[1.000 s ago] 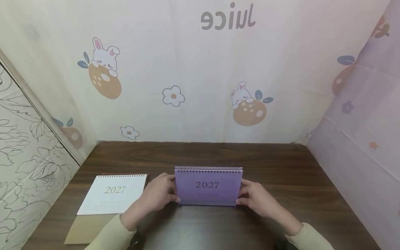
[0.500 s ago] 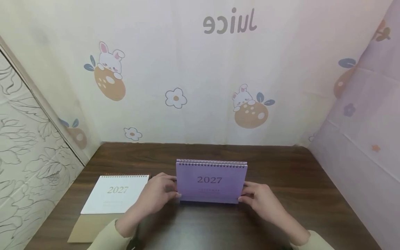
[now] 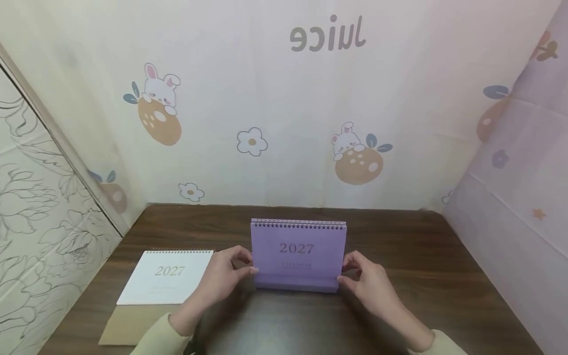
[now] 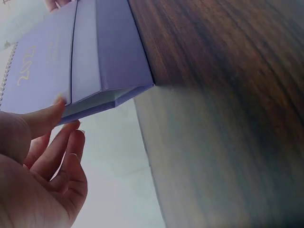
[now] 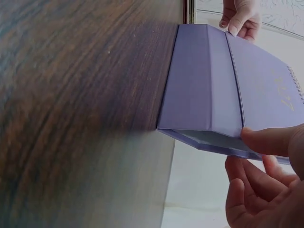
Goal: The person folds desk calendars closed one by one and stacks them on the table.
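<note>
A purple spiral-bound desk calendar (image 3: pixel 298 261) marked 2027 stands upright in the middle of the brown table. My left hand (image 3: pixel 224 276) pinches its left side, and in the left wrist view the thumb (image 4: pixel 45 118) lies on the front with fingers behind. On the opposite side my right hand (image 3: pixel 372 283) grips the edge the same way, its thumb (image 5: pixel 268 140) on the front panel in the right wrist view. Both wrist views show the folded purple base (image 5: pixel 187 80), hollow at the ends, its front edge at the tabletop.
To the left, a white 2027 desk calendar (image 3: pixel 164 281) lies on the table (image 3: pixel 399 315), a tan panel (image 3: pixel 126 325) extending from its near edge. A printed curtain (image 3: pixel 293 98) hangs behind the table, and more cloth hangs at both sides.
The purple calendar's cover has shifted up in the head view, and more of its base front shows below. Both hands have stayed at its sides. The head view has shifted slightly.
</note>
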A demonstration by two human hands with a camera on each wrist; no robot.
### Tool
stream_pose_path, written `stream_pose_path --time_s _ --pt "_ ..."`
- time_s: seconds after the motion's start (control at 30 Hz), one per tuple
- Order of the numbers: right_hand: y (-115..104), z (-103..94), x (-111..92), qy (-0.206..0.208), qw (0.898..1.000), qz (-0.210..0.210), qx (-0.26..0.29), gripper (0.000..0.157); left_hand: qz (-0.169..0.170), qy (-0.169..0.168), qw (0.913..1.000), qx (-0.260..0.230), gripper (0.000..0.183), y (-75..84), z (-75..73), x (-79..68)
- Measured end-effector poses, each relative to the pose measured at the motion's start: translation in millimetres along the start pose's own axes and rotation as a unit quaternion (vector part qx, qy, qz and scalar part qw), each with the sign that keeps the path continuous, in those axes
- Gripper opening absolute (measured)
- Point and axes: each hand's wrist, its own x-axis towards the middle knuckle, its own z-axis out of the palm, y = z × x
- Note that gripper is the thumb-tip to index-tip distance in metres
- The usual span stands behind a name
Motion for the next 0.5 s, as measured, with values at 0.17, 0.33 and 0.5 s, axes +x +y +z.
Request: stream_pose_path --time_s 0.17,0.33,0.5 --pt "1.7 2.5 1.3 0.008 0.999 0.028 0.032 0.042 -0.014 -0.005 0.9998 -0.013 0.029 -0.7 1.7 1.3" --pt "2.6 5.0 0.0 -0.016 0.997 0.069 0.035 0.043 -0.018 -0.03 0.9993 0.012 0.035 -3.1 5.1 0.7" --pt "4.7 6.0 -1.5 -0.054 0.993 0.101 0.031 0.052 -0.021 -0.057 0.9977 0.03 0.036 -7.4 9.8 1.2"
